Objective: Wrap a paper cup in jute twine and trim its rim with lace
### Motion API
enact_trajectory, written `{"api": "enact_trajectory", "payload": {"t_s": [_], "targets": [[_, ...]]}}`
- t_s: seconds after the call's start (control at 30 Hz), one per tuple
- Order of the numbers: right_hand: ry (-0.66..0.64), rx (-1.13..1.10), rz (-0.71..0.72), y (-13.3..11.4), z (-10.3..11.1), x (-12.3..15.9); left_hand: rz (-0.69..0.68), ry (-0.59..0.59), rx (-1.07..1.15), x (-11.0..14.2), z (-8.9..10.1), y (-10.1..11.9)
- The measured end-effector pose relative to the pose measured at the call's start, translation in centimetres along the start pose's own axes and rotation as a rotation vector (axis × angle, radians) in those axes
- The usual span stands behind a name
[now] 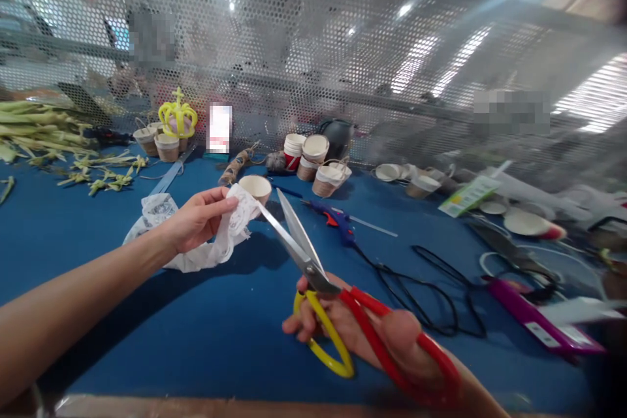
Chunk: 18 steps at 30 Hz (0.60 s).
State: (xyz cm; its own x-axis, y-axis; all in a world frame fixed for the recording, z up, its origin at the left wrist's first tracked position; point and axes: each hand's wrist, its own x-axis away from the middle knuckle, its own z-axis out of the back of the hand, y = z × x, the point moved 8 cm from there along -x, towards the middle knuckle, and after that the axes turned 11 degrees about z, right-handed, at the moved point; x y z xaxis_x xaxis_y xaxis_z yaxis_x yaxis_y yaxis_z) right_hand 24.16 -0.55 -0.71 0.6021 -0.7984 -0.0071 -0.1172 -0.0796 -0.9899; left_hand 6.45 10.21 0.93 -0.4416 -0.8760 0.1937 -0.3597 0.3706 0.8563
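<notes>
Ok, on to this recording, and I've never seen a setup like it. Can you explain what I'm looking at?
There's no machine here: you see a person's two bare hands. The single picture comes from a camera worn on the head, looking forward and down. The left hand pinches white lacy fabric; the right hand holds opened red-and-yellow scissors. On the blue table are a glue gun, small cups and, at far left, pale green strips.

A yellow crown-shaped ornament [179, 121] sits near a phone [219, 127] (upright, glowing white). Pale green stalks [39, 125] lie at far left, before a perforated metal panel [294, 46].
</notes>
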Motion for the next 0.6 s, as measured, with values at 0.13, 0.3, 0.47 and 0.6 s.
{"api": "enact_trajectory", "payload": {"t_s": [0.13,0.3,0.47,0.6], "targets": [[-0.097,-0.173,0.026,-0.67,-1.00,-0.58,-0.014,-0.027,0.019,-0.06,-0.01,0.29],[-0.060,-0.220,0.023,-0.71,-0.80,-0.51,-0.012,-0.016,0.041,0.02,0.02,0.68],[-0.041,-0.195,-0.029,-0.43,-0.72,-0.87,0.000,-0.013,0.026,-0.03,0.12,0.57],[-0.021,-0.177,-0.019,-0.53,-0.40,-1.14,-0.012,-0.076,0.003,-0.10,-0.08,0.36]]}}
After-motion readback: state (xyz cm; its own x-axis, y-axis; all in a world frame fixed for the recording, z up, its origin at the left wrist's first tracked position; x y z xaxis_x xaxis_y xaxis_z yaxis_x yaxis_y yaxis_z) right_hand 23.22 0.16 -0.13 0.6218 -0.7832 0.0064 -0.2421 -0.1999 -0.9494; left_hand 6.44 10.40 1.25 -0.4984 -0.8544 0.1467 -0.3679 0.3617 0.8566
